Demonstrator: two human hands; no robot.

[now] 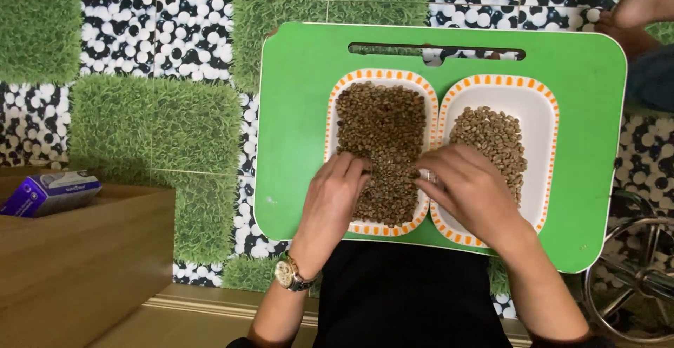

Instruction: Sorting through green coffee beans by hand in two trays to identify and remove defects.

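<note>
Seated over a green lap desk (302,109), I work through two white trays with orange-dashed rims, side by side and touching near the desk's middle. The left tray (341,95) is filled almost edge to edge with brownish beans (382,130); the right tray (540,120) holds a smaller, paler heap of beans (495,137) toward its inner half, the outer part bare. My left hand (335,197), a gold wristwatch (286,274) on the wrist, rests fingers-down and loosely spread on the near end of the darker beans, gripping nothing I can make out. My right hand (467,186) lies across the two touching rims, fingertips pinched together over the full tray; whether a bean sits between them is too small to tell. By the look of the piles, most beans remain in the left tray, so the sorting seems well short of halfway. A bare foot (642,0) shows beyond the desk's far right corner.
</note>
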